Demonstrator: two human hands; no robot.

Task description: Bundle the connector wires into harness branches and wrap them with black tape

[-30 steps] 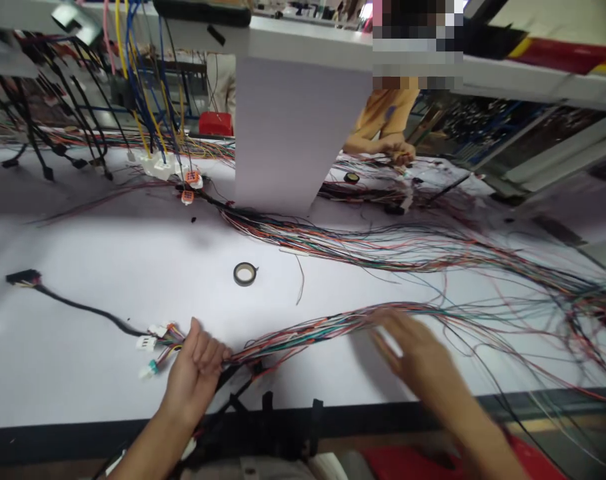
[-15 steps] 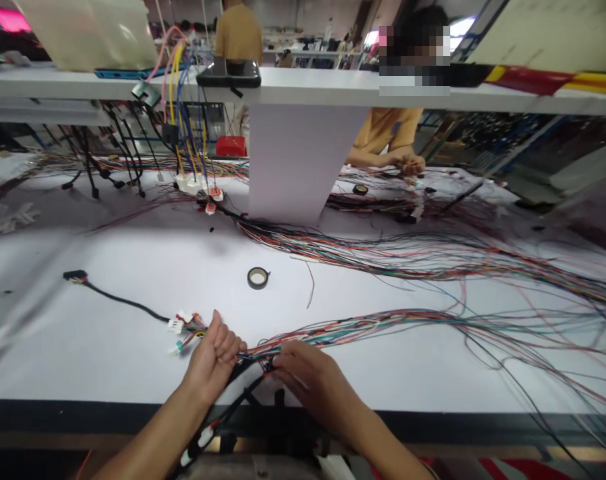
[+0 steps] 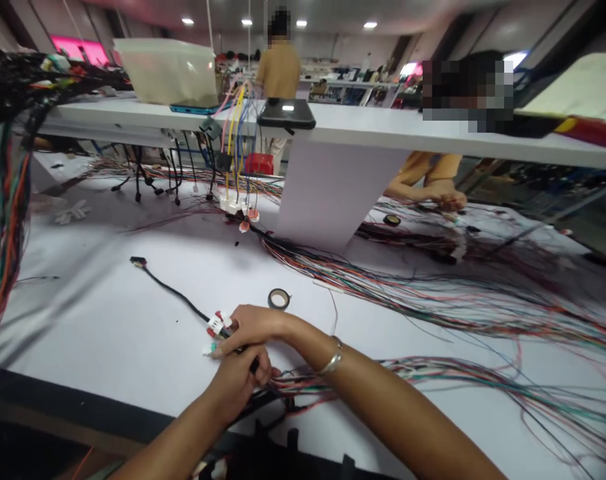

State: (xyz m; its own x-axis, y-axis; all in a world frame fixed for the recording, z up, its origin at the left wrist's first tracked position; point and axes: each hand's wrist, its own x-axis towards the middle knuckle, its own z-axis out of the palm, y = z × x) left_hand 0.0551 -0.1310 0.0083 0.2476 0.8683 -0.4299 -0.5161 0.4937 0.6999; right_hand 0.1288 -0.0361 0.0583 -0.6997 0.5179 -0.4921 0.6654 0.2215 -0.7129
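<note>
- Your long white work table (image 3: 77, 320) runs ahead of you, carrying everything below.
- A loose spread of colored wires (image 3: 407, 297) lies across it, fanning out to your right.
- A thin black cable (image 3: 170, 290) lies on it, left of the wires.
- A small roll of black tape (image 3: 279, 299) sits on it, between the black cable and the colored wires.
- Beyond, a raised white shelf (image 3: 383, 137) holds a clear plastic bin (image 3: 165, 72) and a black phone (image 3: 286, 113).

The person's left forearm (image 3: 173, 447) and right forearm (image 3: 397, 413) are bare, as are the left hand (image 3: 237, 383) and right hand (image 3: 255, 325). A thin, silver-coloured metal bangle (image 3: 331, 358) circles the right wrist.
</note>
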